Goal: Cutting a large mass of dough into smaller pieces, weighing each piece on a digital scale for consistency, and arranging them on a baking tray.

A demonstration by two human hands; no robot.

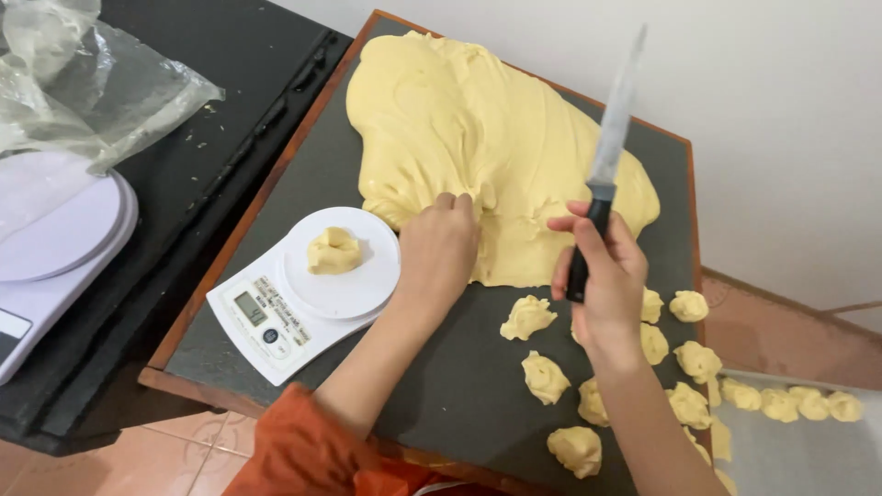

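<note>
A big flat mass of pale yellow dough (478, 138) covers the far half of a dark table top (459, 386). My left hand (439, 246) rests on the dough's near edge, its fingers pinching into it. My right hand (602, 276) grips the black handle of a long knife (614, 119), blade pointing up and away over the dough. A small dough lump (333, 250) sits on the round plate of a white kitchen scale (303, 298), just left of my left hand.
Several cut dough pieces (544, 377) lie on the table at the near right, and more on a grey tray (808, 450) at the right edge. A second white scale (55, 239) and crumpled clear plastic (83, 73) rest on a black surface at the left.
</note>
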